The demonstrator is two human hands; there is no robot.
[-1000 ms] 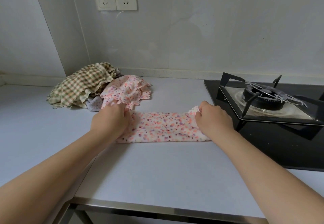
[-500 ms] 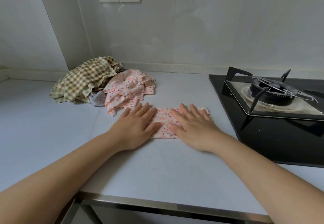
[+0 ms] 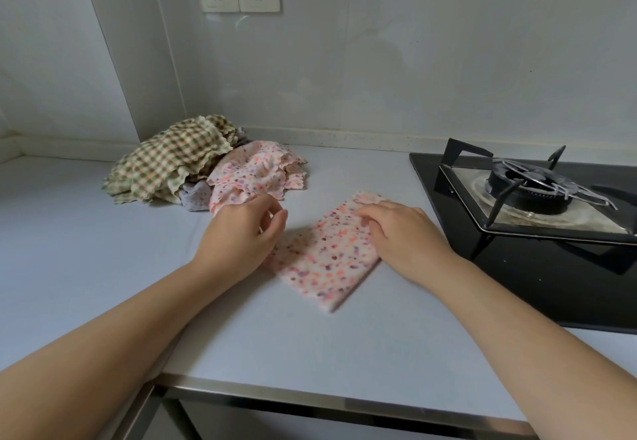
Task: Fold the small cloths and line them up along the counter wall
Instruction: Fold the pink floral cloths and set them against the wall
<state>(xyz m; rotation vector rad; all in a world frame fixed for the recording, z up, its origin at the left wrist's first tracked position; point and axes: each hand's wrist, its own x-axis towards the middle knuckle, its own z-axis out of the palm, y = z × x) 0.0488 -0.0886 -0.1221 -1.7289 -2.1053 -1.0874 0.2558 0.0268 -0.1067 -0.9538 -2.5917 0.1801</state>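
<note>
Pinching floral cloth (image 3: 327,260): right grip (image 3: 400,232) | left grip (image 3: 241,232), fingers curled: cannot tell

Your folded floral cloth (image 3: 324,257) looks like soft, thin, matt fabric. The checked cloth (image 3: 165,163) and pink cloth (image 3: 255,170) at far left look the same, crinkled at the edges. The bench (image 3: 310,353) is smooth and matt, with a metal strip along its near edge. On your right, the hob (image 3: 551,294) is glossy black glass and its burner tray (image 3: 586,222) is dull steel.

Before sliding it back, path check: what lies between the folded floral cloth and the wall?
In the head view, only bare counter separates the folded floral cloth from the wall.
</note>
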